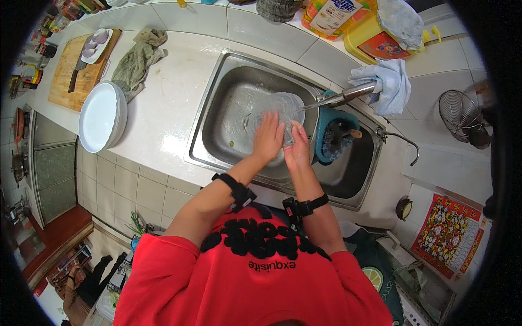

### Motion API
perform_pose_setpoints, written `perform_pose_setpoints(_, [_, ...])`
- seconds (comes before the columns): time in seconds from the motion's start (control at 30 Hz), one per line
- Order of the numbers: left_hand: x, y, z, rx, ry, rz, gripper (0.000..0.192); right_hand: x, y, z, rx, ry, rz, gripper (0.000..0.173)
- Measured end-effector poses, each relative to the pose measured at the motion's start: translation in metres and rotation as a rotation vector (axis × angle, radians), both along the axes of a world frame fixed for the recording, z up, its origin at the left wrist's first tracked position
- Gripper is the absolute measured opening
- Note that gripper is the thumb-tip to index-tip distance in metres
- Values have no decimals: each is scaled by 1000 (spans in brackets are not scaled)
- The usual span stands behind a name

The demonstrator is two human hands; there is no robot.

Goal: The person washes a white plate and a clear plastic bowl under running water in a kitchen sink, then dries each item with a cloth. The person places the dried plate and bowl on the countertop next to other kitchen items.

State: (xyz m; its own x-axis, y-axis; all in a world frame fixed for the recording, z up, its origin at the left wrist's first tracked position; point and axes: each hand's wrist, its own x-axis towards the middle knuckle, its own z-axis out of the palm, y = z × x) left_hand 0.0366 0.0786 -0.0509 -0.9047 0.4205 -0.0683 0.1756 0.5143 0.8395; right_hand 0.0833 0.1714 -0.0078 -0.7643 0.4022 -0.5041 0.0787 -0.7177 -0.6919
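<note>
Over the left basin of the steel sink [228, 102], my right hand [297, 144] grips the edge of a clear container [288, 132]. My left hand [269, 136] lies with fingers stretched against it; whether these also grip is hidden. Water runs from the metal faucet [355, 91] just beyond my fingers. Behind the hands, a round clear plastic bowl [293, 102] rests in the basin, blurred by the splashing. A blue-green plastic caddy [320, 153] with scrubbers and a wooden-handled brush [355, 133] stands to the right of my right hand.
Stacked white plates [98, 118] stand at the counter's left, near a rag [132, 67] and a cutting board [61, 87] with a knife [77, 71] and onion pieces on a dish [98, 47]. A cloth [387, 85] drapes the faucet. Detergent bottles [330, 18] line the ledge. Another person [75, 303] is lower left.
</note>
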Motion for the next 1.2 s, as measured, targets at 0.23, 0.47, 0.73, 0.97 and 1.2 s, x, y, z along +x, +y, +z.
perform_pose_setpoints(0.23, [10,-34,37,499,-771,340,78,1,1,-11,606,13,486,17])
perform_pose_setpoints(0.47, [-33,-57,41,556,-1095,457,66,18,-3,20,1368,275,850,29])
perform_pose_setpoints(0.73, [-17,-77,23,917,-1299,358,78,9,47,4,1190,-215,723,60])
perform_pose_setpoints(0.97, [-5,-66,35,886,-1387,242,77,-40,15,-11,1559,-156,994,56])
perform_pose_setpoints(1.2, [-21,-84,20,769,-1438,63,78,-34,11,22,1789,357,1325,34])
